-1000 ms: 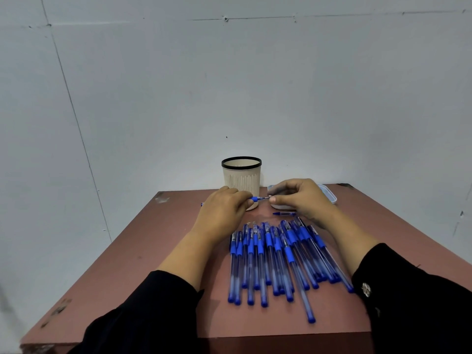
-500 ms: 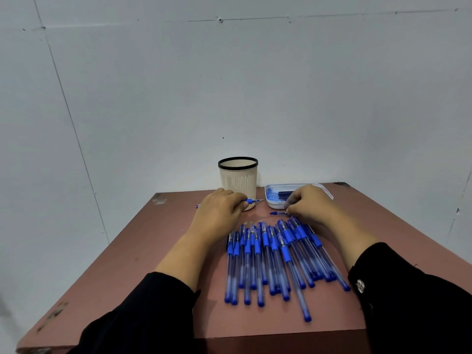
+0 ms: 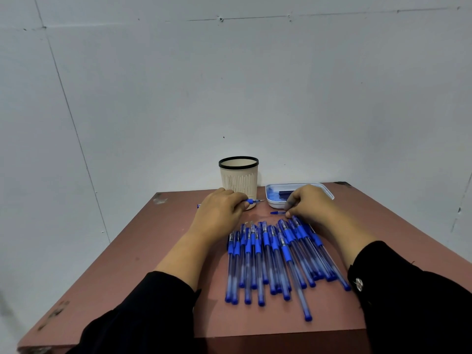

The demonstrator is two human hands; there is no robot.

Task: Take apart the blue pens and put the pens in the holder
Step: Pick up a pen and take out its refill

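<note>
Blue caps and clear barrels: a loose row of pens [image 3: 273, 259] lies across the middle of the bench [image 3: 127, 264], all of it outside the holder [image 3: 239, 178] at the far edge.

Change noted: a second ago both hands met on one pen in front of the holder. They have since separated. The left hand [image 3: 219, 213] keeps the uncapped pen [image 3: 252, 201] gripped in curled fingers, tip pointing right, just in front of the holder's base. The right hand [image 3: 310, 204] has dropped to the bench beside the white tray [image 3: 329, 194], fingers curled low; a small blue cap [image 3: 278, 212] lies at its fingertips. Whether they pinch it or have just let it go cannot be told.

Judgement: this pen appears separated. Its body is not yet in the holder, and most of the task remains.
</note>
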